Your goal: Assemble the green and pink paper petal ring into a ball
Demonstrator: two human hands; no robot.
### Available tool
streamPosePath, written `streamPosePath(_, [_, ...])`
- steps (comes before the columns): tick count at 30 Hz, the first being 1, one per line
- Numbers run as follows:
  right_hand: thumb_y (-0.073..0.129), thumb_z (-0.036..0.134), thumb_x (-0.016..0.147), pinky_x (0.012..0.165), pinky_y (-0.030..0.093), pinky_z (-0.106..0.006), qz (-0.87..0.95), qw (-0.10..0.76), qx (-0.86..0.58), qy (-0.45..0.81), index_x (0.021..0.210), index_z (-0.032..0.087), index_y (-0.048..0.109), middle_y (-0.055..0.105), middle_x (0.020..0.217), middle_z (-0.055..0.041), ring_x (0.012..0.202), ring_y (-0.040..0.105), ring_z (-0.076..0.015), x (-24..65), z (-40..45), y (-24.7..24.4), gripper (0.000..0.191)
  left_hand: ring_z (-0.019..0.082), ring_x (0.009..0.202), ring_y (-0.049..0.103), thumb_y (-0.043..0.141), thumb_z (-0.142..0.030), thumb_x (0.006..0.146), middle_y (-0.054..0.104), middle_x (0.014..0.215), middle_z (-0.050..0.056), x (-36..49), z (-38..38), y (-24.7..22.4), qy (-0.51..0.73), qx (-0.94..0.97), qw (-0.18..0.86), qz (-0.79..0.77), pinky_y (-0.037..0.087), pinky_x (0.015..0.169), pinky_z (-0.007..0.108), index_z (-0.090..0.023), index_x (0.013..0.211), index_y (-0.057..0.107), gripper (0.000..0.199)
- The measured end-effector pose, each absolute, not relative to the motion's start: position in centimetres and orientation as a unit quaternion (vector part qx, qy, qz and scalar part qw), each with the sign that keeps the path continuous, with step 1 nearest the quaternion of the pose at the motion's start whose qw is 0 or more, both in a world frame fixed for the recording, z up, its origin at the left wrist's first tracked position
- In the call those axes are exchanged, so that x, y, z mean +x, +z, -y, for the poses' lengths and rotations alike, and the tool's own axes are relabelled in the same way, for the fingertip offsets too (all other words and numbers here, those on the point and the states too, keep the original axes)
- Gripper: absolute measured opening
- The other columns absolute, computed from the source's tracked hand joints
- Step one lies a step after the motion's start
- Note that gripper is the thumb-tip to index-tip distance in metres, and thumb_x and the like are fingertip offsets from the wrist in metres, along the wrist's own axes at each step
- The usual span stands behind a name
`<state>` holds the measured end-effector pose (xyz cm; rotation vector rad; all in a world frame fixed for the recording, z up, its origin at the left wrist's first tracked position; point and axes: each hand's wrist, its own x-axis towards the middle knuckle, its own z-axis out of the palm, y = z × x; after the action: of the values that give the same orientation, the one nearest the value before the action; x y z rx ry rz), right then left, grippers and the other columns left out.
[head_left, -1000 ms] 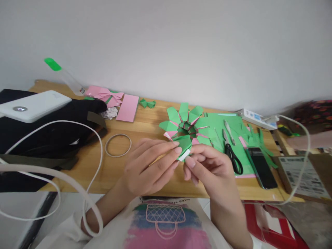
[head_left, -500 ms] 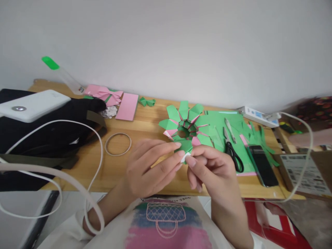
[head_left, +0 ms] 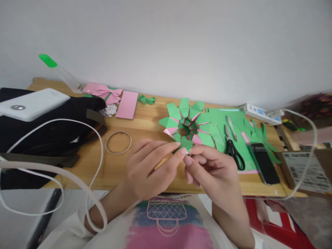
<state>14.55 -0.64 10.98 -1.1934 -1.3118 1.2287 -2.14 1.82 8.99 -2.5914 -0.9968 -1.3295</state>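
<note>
Both of my hands meet at the near edge of a flower-like ring of folded green and pink paper. Fingertips of my left hand are closed on a green folded paper piece at the front of the ring. A small white piece, too small to identify, shows between the fingertips of both hands. My right hand pinches at it with thumb and index finger, the other fingers curled. Part of the green piece is hidden behind the fingers.
Right of the ring lie green sheets, black-handled scissors, a cutter, a phone and a power strip. Left are a ring-shaped band, pink paper, a power bank and a looping white cable.
My left index finger has moved in closer to the right fingertips, and less of the white piece shows. The camera view has shifted slightly; the paper ring stays in place.
</note>
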Motion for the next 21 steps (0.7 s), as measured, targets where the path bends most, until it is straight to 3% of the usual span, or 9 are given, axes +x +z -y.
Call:
streamPosePath(12, [0.064,0.020,0.088,0.042,0.039,-0.020,0.615,0.456,-0.536,0.357,0.079,0.021,0.065,0.056,0.048,0.0069,0.042,0.049,-0.0076,14.45,1.24,10.76,0.009,0.018,0.084,0.071,0.059,-0.009,0.086,0.076,0.096,0.005,-1.79,-2.02,8.86,-0.451,-0.826,-0.048,0.334,0.053,0.076,0.033,-0.019,0.102,0.065,0.020])
streamPosePath(21, [0.056,0.019,0.093,0.044,0.036,-0.020,0.691,0.390,-0.541,0.279,0.079,0.022,0.060,0.053,0.052,0.0068,0.044,0.046,-0.0071,14.92,1.44,10.99,0.014,0.017,0.087,0.072,0.063,-0.011,0.088,0.077,0.095,0.003,-2.00,-2.30,9.34,-0.440,-0.838,-0.048,0.318,0.052,0.077,0.033,-0.019,0.102,0.066,0.016])
